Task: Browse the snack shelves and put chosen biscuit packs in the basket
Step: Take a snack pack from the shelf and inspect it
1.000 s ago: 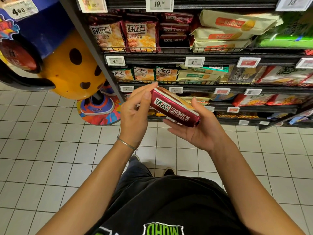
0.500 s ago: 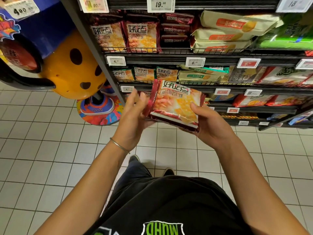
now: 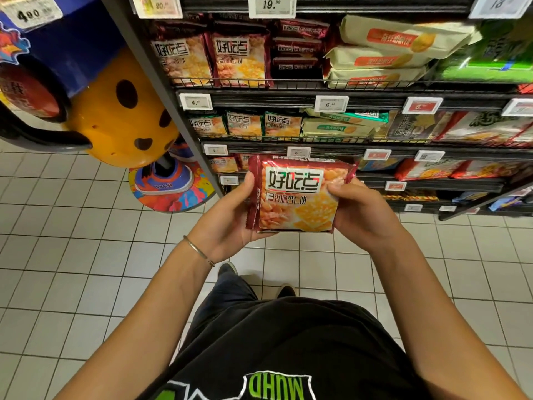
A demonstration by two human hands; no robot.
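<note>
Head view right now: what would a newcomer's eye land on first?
The red biscuit pack, held face-up in both hands at centre, the left hand gripping its left edge and the right hand its right. Next, the big yellow spotted figure at upper left, beside the shelves of snack packs.

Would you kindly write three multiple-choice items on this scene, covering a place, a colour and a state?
1. Where is the red biscuit pack? A) held up before the shelves B) lying on the tiles C) inside a trolley
2. What colour is the spotted figure? A) green B) yellow-orange C) white
3. The left hand is: A) open and empty B) gripping the pack C) pointing upward

Answers: 1 A, the left hand and right hand hold it before the shelves; 2 B, its body is yellow-orange with dark spots; 3 B, its thumb lies on the pack's left edge.
</note>
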